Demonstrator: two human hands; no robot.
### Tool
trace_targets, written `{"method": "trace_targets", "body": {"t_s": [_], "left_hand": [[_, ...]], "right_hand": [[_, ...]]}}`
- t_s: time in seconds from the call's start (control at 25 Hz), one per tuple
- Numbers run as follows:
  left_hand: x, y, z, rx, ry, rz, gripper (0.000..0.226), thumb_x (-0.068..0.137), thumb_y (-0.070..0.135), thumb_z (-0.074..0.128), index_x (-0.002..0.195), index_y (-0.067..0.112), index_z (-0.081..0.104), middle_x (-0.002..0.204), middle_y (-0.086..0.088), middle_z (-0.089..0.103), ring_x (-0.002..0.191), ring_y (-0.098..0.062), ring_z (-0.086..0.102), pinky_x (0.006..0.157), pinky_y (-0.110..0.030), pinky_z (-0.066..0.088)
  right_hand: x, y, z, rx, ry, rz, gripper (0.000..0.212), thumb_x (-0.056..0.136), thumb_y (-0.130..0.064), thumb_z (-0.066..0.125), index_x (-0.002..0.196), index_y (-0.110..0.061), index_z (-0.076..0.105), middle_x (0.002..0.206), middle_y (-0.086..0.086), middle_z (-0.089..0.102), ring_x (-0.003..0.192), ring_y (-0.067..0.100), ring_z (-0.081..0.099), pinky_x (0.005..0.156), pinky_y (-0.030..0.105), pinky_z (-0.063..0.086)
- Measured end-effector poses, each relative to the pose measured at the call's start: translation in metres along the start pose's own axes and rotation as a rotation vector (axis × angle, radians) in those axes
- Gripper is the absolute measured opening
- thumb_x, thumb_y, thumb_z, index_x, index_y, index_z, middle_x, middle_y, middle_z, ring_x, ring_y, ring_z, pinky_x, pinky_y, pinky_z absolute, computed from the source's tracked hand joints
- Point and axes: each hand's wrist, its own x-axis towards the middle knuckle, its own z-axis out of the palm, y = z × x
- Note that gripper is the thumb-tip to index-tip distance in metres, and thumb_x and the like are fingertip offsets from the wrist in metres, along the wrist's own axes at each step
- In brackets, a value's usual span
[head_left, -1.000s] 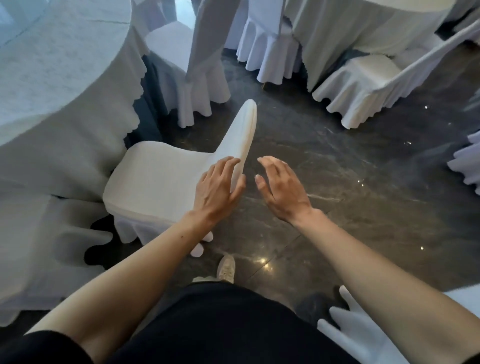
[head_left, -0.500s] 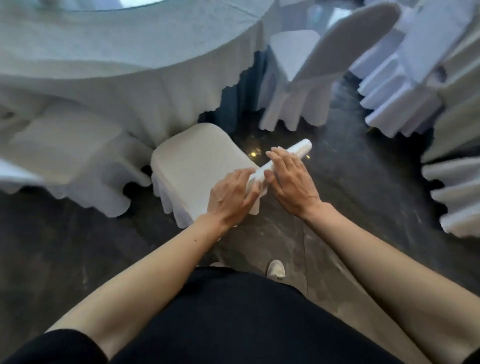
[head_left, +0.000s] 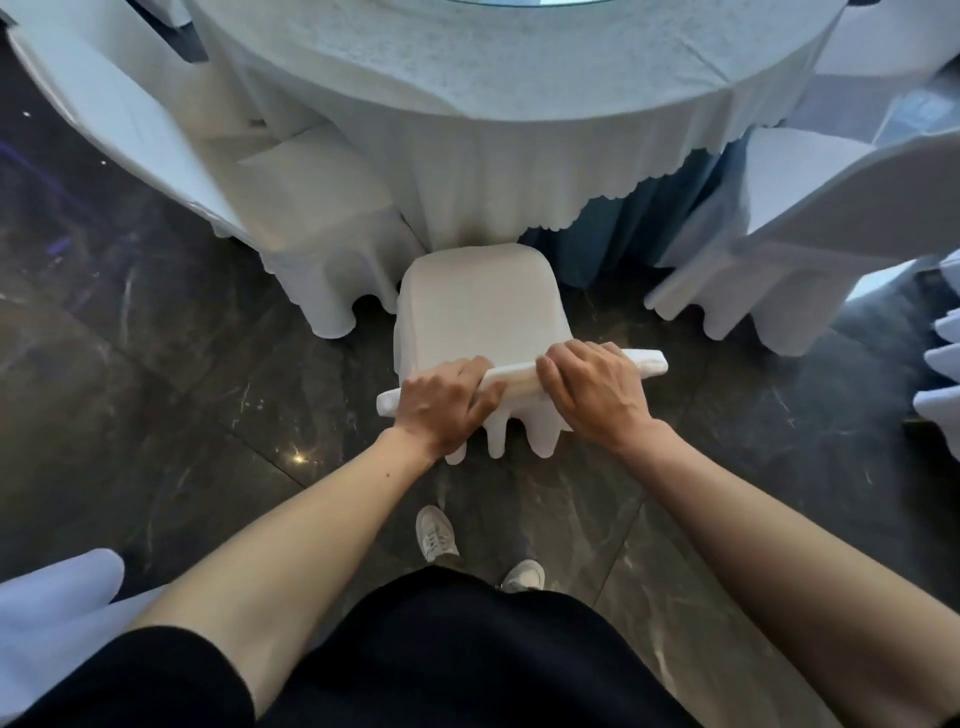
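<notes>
Chair (head_left: 480, 312) now square to table (head_left: 519, 130); left hand (head_left: 441, 402), right hand (head_left: 592, 389) around backrest (head_left: 519, 371).

We couldn't see how the fingers (head_left: 478, 367) ended behind the chair back (head_left: 644, 358); bench (head_left: 519, 104) was cropped at top, left chair (head_left: 119, 114) was blurred.

The white-covered chair (head_left: 478, 306) stands upright, seat pointing to twelve o'clock, its front edge at the tabletop's (head_left: 519, 78) hanging cloth.
</notes>
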Motion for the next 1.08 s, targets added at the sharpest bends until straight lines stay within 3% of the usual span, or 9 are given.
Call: {"method": "trace_targets", "body": {"t_s": [0.2, 0.36, 0.6, 0.92, 1.08], "left_hand": [[0.012, -0.014, 0.019, 0.052, 0.113, 0.050, 0.059, 0.100, 0.052, 0.018, 0.087, 0.017, 0.064, 0.065, 0.002, 0.062, 0.053, -0.020, 0.058, 0.044, -0.027, 0.039], [0.037, -0.018, 0.031, 0.081, 0.172, 0.064, 0.059, 0.100, 0.051, 0.020, 0.078, 0.017, 0.063, 0.057, 0.001, 0.057, 0.047, -0.021, 0.054, 0.042, -0.026, 0.036], [0.120, -0.033, 0.041, 0.115, 0.214, 0.058, 0.062, 0.100, 0.051, 0.017, 0.074, 0.016, 0.061, 0.053, 0.002, 0.053, 0.043, -0.020, 0.050, 0.045, -0.022, 0.024], [0.214, -0.040, 0.059, 0.101, 0.223, 0.018, 0.063, 0.100, 0.052, 0.017, 0.074, 0.015, 0.060, 0.050, 0.001, 0.051, 0.040, -0.022, 0.047, 0.044, -0.021, 0.024], [0.226, -0.032, 0.066, 0.113, 0.202, 0.004, 0.060, 0.099, 0.052, 0.019, 0.075, 0.016, 0.060, 0.050, 0.000, 0.052, 0.041, -0.024, 0.048, 0.043, -0.022, 0.026]], "right_hand": [[0.017, 0.015, 0.010, 0.019, 0.088, 0.017, 0.044, 0.092, -0.040, 0.036, 0.059, -0.015, 0.049, 0.049, -0.001, 0.051, 0.041, 0.026, 0.047, 0.049, 0.027, 0.026], [0.036, 0.036, 0.016, 0.003, 0.119, 0.017, 0.042, 0.088, -0.039, 0.038, 0.059, -0.014, 0.054, 0.048, -0.001, 0.053, 0.041, 0.024, 0.046, 0.051, 0.025, 0.021], [0.104, 0.072, 0.022, -0.001, 0.185, 0.051, 0.038, 0.086, -0.035, 0.037, 0.056, -0.014, 0.048, 0.048, 0.000, 0.050, 0.040, 0.025, 0.042, 0.051, 0.025, 0.021], [0.190, 0.133, 0.026, -0.021, 0.177, 0.056, 0.038, 0.086, -0.036, 0.033, 0.059, -0.013, 0.047, 0.049, 0.000, 0.049, 0.041, 0.025, 0.043, 0.050, 0.026, 0.022], [0.199, 0.152, 0.025, -0.007, 0.151, 0.050, 0.042, 0.087, -0.038, 0.030, 0.062, -0.012, 0.050, 0.052, 0.001, 0.050, 0.043, 0.025, 0.044, 0.047, 0.028, 0.030]]}}
